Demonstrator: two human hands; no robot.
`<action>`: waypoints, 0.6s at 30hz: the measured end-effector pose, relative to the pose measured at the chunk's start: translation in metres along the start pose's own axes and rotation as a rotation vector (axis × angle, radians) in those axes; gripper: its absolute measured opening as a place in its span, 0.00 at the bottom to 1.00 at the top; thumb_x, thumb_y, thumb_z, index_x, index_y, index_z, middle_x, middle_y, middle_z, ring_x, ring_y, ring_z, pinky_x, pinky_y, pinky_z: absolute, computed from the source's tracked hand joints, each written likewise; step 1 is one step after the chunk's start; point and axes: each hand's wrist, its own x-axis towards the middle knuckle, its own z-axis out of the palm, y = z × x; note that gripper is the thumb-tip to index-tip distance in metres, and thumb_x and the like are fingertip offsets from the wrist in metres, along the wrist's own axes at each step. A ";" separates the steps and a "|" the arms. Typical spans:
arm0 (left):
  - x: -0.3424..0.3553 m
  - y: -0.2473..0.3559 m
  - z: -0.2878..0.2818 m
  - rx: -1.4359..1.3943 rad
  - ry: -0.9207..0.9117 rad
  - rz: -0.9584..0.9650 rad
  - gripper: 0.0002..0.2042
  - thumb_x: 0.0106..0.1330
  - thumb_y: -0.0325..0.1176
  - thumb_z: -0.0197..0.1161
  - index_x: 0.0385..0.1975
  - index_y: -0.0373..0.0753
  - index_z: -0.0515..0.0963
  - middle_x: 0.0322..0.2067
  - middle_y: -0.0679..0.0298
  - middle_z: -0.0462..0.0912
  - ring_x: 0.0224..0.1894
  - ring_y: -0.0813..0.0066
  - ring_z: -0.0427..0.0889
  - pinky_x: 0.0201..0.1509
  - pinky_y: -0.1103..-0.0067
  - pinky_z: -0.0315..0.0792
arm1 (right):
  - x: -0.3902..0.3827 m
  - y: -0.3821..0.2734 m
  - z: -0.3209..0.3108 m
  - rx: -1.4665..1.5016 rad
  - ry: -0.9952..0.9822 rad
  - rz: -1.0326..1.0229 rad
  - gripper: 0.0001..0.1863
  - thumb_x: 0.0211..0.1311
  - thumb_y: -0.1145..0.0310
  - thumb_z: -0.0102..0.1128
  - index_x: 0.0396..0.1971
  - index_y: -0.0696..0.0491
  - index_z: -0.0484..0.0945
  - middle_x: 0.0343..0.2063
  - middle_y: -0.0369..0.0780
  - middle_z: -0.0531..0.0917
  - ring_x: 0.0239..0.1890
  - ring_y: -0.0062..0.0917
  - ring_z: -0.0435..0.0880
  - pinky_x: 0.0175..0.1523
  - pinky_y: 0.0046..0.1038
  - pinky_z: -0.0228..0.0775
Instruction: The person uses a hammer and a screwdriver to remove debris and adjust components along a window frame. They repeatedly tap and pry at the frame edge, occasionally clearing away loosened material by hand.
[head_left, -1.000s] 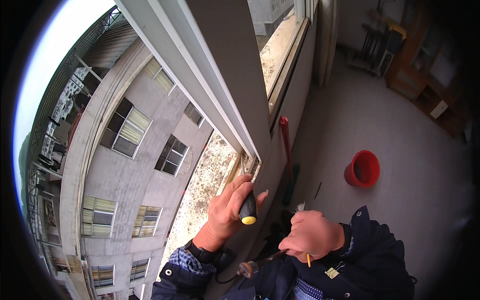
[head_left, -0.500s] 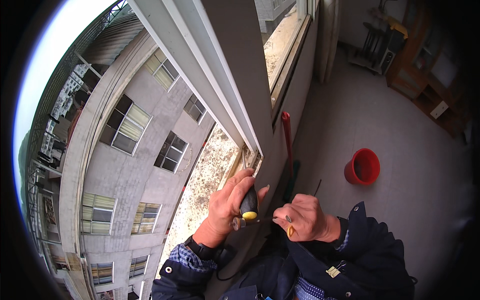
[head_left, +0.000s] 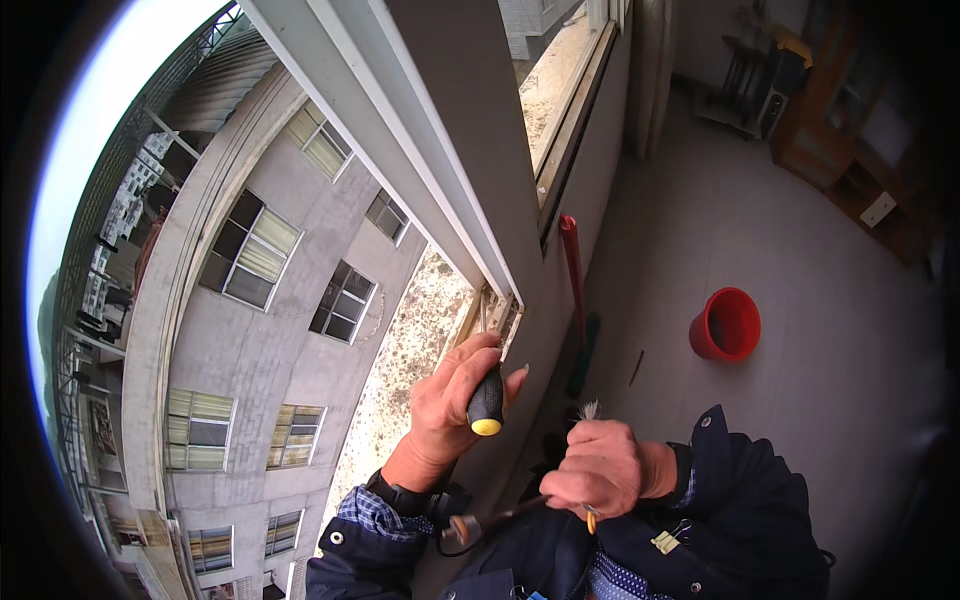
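Note:
My left hand grips a screwdriver with a black handle and yellow butt. Its shaft points up at the bottom corner of the white window frame. My right hand is closed around a small brush with pale bristles sticking up above the fist and a dark handle running down to the left. A small yellow piece shows under its fingers. Both hands are close together at the window sill, in dark jacket sleeves.
A red bucket stands on the grey floor to the right. A red-handled broom leans against the wall below the window. Wooden furniture stands at the far right. Outside, a grey building lies far below.
My right hand has dropped from near the screwdriver and closed around the brush. My left hand has stayed at the frame corner with the screwdriver.

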 end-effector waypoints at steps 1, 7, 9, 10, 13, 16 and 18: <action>0.000 -0.001 0.000 0.015 -0.001 -0.016 0.21 0.53 0.28 0.80 0.44 0.35 0.78 0.43 0.53 0.87 0.40 0.59 0.90 0.38 0.75 0.84 | 0.001 -0.003 -0.001 0.045 0.033 -0.039 0.14 0.59 0.71 0.71 0.39 0.55 0.74 0.16 0.30 0.70 0.15 0.21 0.71 0.27 0.24 0.62; -0.001 -0.004 -0.001 -0.052 0.017 -0.004 0.21 0.53 0.28 0.80 0.44 0.36 0.78 0.43 0.53 0.87 0.41 0.59 0.90 0.39 0.75 0.84 | 0.006 0.009 -0.003 -0.236 0.036 0.141 0.12 0.57 0.71 0.71 0.37 0.54 0.76 0.17 0.30 0.72 0.16 0.21 0.72 0.26 0.25 0.61; 0.000 -0.004 -0.001 -0.050 0.004 -0.017 0.19 0.55 0.26 0.79 0.44 0.34 0.78 0.43 0.50 0.86 0.38 0.62 0.89 0.39 0.76 0.84 | 0.002 0.005 -0.002 -0.014 0.021 0.001 0.12 0.57 0.71 0.71 0.36 0.53 0.76 0.18 0.30 0.72 0.16 0.22 0.73 0.26 0.25 0.61; 0.000 -0.003 -0.001 -0.048 -0.008 -0.022 0.19 0.55 0.26 0.79 0.44 0.33 0.78 0.43 0.49 0.86 0.36 0.64 0.89 0.39 0.76 0.83 | 0.000 0.004 -0.001 0.031 -0.015 -0.076 0.12 0.57 0.71 0.71 0.37 0.53 0.76 0.18 0.31 0.73 0.17 0.22 0.74 0.27 0.25 0.61; 0.001 -0.002 -0.002 -0.059 -0.001 -0.030 0.19 0.55 0.25 0.79 0.43 0.33 0.78 0.44 0.49 0.86 0.37 0.64 0.89 0.40 0.76 0.83 | -0.006 0.002 0.002 0.048 0.026 -0.022 0.12 0.58 0.70 0.71 0.36 0.53 0.76 0.19 0.32 0.74 0.17 0.22 0.74 0.27 0.25 0.61; 0.001 -0.002 -0.003 -0.060 -0.010 -0.009 0.21 0.53 0.27 0.80 0.44 0.35 0.78 0.44 0.52 0.86 0.42 0.58 0.89 0.42 0.75 0.84 | -0.007 0.001 0.004 -0.129 0.052 0.125 0.11 0.57 0.73 0.70 0.36 0.53 0.76 0.19 0.32 0.75 0.16 0.23 0.74 0.26 0.26 0.61; 0.001 -0.003 -0.004 -0.079 -0.005 -0.050 0.21 0.53 0.27 0.80 0.44 0.35 0.78 0.44 0.51 0.86 0.42 0.58 0.89 0.42 0.75 0.84 | -0.005 0.003 0.004 -0.087 0.033 0.139 0.11 0.57 0.73 0.70 0.36 0.54 0.76 0.18 0.32 0.74 0.15 0.24 0.73 0.27 0.26 0.62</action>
